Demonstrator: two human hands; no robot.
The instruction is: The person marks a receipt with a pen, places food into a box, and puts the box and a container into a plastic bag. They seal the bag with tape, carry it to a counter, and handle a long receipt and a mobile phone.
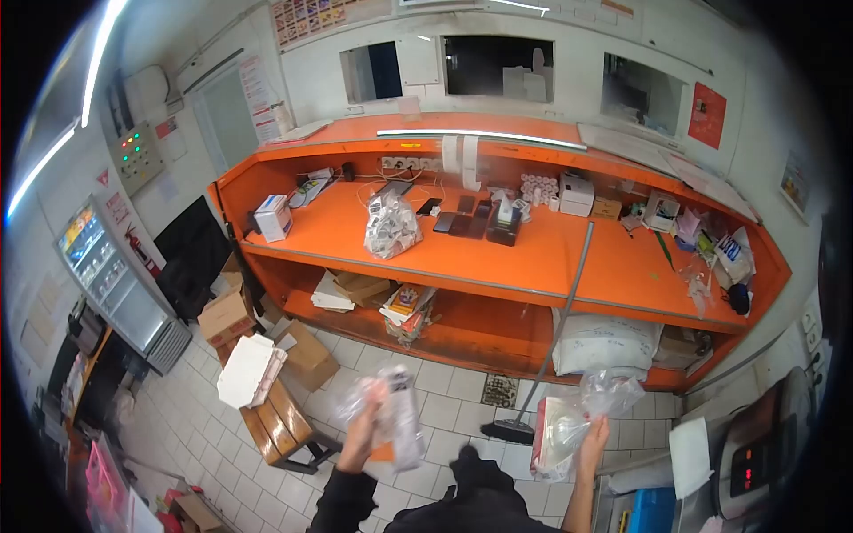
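Note:
My left hand (361,433) is closed around the top of a clear plastic bag (405,422), which looks slightly blurred. Something pale, with an orange patch near its bottom, shows through that bag. On the other side, my right hand (593,444) grips a second clear plastic bag (562,440). Flat red and white contents, possibly packets or papers, are visible inside it; I cannot make out exactly what they are. Both bags hang in front of my body above the tiled floor, apart from each other.
A broom (551,355) leans against the orange counter (533,271), its head on the floor. At left stand a wooden bench (275,426) with white cardboard on it, and brown boxes (306,354). A filled plastic bag (391,226) sits on the counter. Machine (755,453) at right.

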